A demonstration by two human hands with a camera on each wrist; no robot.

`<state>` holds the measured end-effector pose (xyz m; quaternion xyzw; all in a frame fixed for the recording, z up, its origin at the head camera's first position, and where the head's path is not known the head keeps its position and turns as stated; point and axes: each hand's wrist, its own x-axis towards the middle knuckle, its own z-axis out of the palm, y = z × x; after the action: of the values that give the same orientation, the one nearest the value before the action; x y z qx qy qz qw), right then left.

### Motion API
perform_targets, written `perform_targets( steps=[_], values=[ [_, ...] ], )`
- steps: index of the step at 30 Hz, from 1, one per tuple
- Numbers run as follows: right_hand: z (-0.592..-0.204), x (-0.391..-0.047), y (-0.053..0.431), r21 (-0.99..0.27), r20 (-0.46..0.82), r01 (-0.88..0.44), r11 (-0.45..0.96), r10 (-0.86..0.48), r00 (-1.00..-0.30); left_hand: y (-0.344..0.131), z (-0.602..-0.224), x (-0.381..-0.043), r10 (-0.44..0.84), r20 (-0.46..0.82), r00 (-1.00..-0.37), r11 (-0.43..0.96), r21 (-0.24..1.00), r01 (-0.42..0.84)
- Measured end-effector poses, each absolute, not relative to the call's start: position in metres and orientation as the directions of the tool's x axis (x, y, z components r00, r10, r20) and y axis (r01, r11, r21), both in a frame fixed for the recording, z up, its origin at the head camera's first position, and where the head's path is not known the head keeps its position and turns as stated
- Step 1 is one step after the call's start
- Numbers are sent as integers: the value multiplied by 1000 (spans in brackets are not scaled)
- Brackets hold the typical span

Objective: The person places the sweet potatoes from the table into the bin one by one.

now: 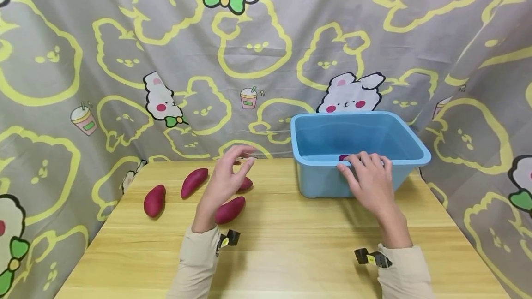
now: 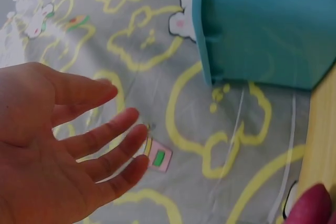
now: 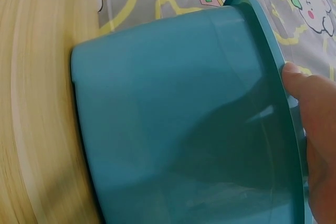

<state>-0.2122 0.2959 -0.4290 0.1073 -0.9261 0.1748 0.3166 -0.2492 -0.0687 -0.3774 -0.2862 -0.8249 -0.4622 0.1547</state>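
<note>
Several purple sweet potatoes lie on the table around my left hand [image 1: 224, 176]: one at the far left [image 1: 154, 201], one behind it [image 1: 194, 182], one partly hidden by the hand [image 1: 245, 184] and one near the wrist [image 1: 230, 210]. The left hand is raised over them, fingers loosely bent and apart; in the left wrist view its palm [image 2: 47, 140] holds nothing. My right hand [image 1: 370, 179] grips the front rim of a blue plastic bin [image 1: 322, 181], thumb outside and fingers over the edge. A bit of purple [image 1: 343, 157] shows inside the bin beside those fingers.
The bin stands at the back right of the wooden table [image 1: 282, 253]. Close behind the table hangs a grey curtain [image 1: 266, 119] with yellow outlines and cartoon rabbits, which also closes in both sides. A small black strap device [image 1: 374, 258] sits at the right wrist.
</note>
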Motion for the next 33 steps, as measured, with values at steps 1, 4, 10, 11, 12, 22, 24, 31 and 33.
perform_targets(
  steps=[1, 4, 10, 11, 12, 22, 24, 31, 33],
  values=[
    [-429, -212, 296, -256, 626, -309, 916, -86, -775, -73, -379, -249, 333, 500, -800, 420, 680, 600],
    [-429, -212, 296, -256, 624, -307, 917, -85, -776, -83, -386, -246, 333, 444, -832, 432, 712, 553],
    [-426, -210, 299, -252, 619, -303, 919, -88, -781, -95, -398, -247, 331, 403, -853, 414, 750, 515],
    [-426, -210, 300, -250, 621, -303, 919, -88, -779, -97, -399, -248, 330, 400, -855, 413, 753, 512],
    [-425, -210, 301, -248, 625, -303, 920, -87, -776, -99, -399, -250, 329, 397, -857, 418, 753, 509],
    [-430, -212, 296, -252, 625, -306, 918, -87, -775, -128, -412, -260, 382, 319, -867, 524, 698, 488],
    [-431, -210, 296, -251, 627, -301, 920, -82, -775, -130, -417, -259, 406, 282, -869, 553, 681, 480],
    [-429, -211, 297, -243, 632, -314, 918, -95, -769, -137, -427, -256, 498, 61, -865, 621, 672, 405],
    [-429, -211, 297, -247, 634, -311, 918, -90, -768, -138, -428, -255, 514, -5, -858, 641, 667, 380]
  ],
)
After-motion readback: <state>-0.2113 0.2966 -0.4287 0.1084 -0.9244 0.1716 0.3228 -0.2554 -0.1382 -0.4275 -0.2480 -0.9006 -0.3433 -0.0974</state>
